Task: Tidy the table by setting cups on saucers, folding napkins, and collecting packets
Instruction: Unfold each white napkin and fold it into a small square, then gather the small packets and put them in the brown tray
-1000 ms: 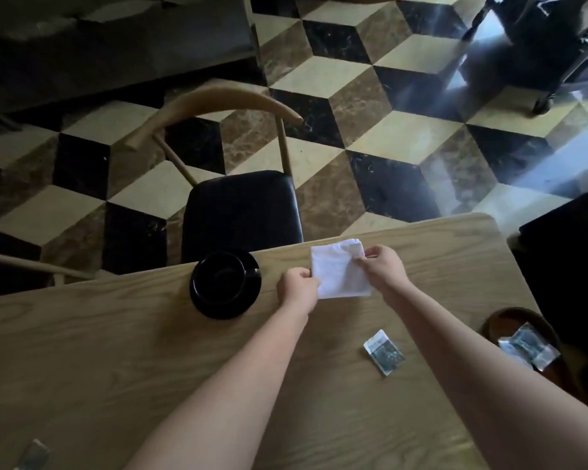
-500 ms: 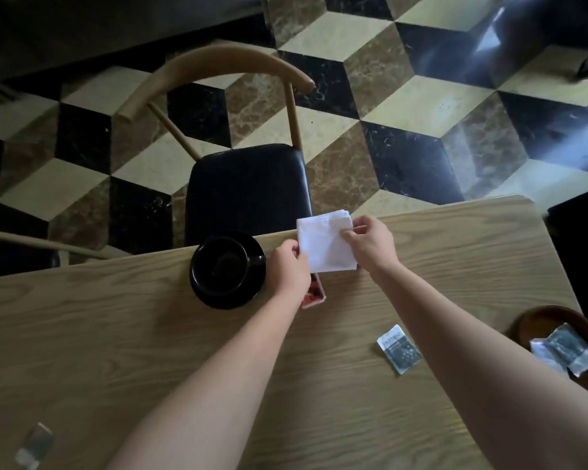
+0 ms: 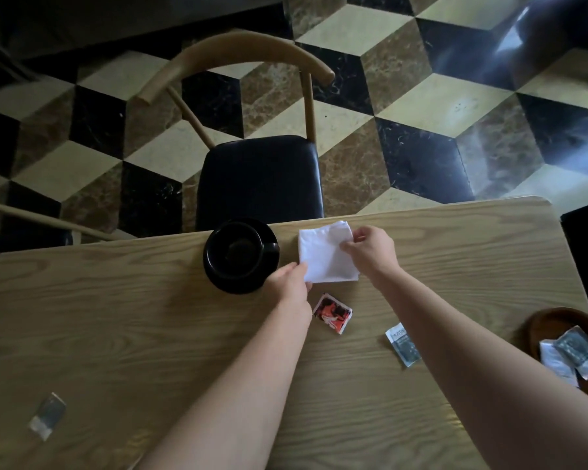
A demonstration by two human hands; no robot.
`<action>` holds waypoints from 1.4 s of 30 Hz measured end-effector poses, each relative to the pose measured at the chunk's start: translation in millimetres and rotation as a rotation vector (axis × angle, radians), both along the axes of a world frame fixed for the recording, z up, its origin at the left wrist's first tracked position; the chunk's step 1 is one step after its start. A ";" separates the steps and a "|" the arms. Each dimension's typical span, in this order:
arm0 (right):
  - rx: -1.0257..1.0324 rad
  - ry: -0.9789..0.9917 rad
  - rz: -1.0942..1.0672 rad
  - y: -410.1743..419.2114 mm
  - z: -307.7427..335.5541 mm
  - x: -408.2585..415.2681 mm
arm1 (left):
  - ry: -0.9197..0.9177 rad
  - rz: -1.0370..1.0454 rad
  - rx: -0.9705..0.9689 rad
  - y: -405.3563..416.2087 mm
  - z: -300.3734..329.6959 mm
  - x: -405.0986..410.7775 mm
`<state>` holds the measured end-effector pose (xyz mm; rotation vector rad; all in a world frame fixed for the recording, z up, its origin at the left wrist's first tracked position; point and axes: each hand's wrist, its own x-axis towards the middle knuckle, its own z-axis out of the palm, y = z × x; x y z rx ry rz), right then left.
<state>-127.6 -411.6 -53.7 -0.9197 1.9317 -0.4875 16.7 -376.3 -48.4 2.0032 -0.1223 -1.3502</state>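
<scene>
1. Table (image 3: 116,334): light wood-grain top, seen from above; its far edge runs beside a chair (image 3: 258,178) with a black seat and a curved wooden backrest.
2. Napkin (image 3: 323,256): white, folded to a rough square, lying near the far edge of the table, just right of the cup.
3. Left hand (image 3: 289,279): fingers extended toward the napkin's near-left corner, the fingertips touching or pinching it; which of the 2 cannot be told.
4. Right hand (image 3: 370,249): thumb and fingers curled, pinching the napkin's right edge.
5. Cup (image 3: 233,247): black, seated on a black saucer (image 3: 269,266) near the far table edge, left of the napkin.
6. Red packet (image 3: 331,313): red, black and white, lying flat just beside the left wrist, nearer the viewer than the napkin.
7. Grey packet (image 3: 401,344): partly covered by the right forearm.
8. Wooden tray (image 3: 540,323): dark, at the right table edge, holding at least 2 crumpled grey packets (image 3: 574,354).
9. Loose packet (image 3: 46,415): grey, blurred, lying alone at the near left of the table, well apart from the others.
</scene>
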 end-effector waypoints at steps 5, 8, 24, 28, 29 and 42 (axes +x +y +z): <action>-0.031 0.019 -0.013 -3.2 -1.8 7.8 | 0.012 0.257 0.063 -3.3 -5.1 -4.5; -0.052 0.024 -0.014 4.7 -2.9 13.5 | -0.041 0.257 0.081 2.3 -8.6 0.8; -0.144 -0.108 0.112 158.8 52.7 107.7 | -0.281 -0.325 -0.201 140.8 45.7 94.8; -0.089 -0.145 0.263 225.0 60.1 186.6 | -0.446 -0.531 -0.233 215.5 51.5 189.5; -0.071 -0.155 0.300 239.8 60.7 207.5 | -0.465 -0.511 -0.216 232.5 50.3 215.9; 0.130 0.187 0.473 346.9 63.6 385.8 | -0.371 -0.470 -0.079 327.0 44.6 449.5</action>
